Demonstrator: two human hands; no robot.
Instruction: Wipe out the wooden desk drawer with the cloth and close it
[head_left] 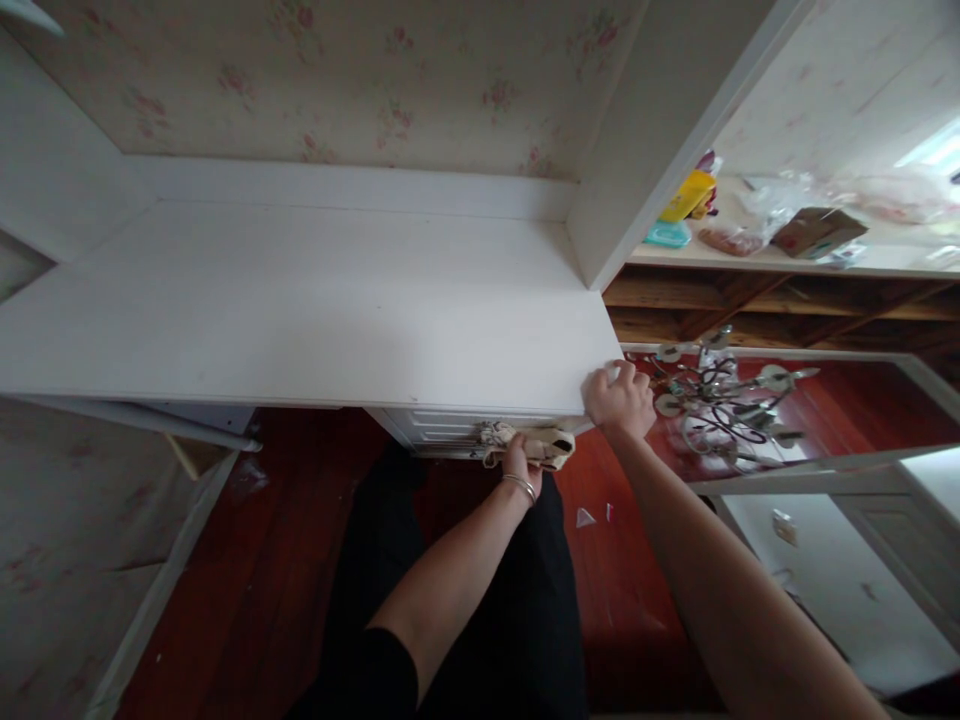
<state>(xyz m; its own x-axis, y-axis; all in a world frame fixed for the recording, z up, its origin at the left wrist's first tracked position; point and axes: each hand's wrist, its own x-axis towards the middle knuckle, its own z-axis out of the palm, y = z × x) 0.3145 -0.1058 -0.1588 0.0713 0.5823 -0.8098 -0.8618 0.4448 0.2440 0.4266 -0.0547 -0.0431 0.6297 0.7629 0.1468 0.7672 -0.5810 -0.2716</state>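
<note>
I look down at a white desk top (pixel 315 310) set against floral wallpaper. My right hand (pixel 619 398) rests closed on the desk's front right corner, with something small and white under its fingers. My left hand (pixel 519 462), a bracelet on its wrist, grips a crumpled beige cloth (pixel 541 445) just below the desk's front edge, in front of a white drawer (pixel 450 428).
A white upright panel (pixel 645 130) stands at the desk's right. Beyond it a shelf (pixel 787 262) holds a yellow package, a box and plastic bags. A metal lamp fixture (pixel 720 395) lies on the red wooden floor (pixel 277 520). A white cabinet (pixel 840 560) is at lower right.
</note>
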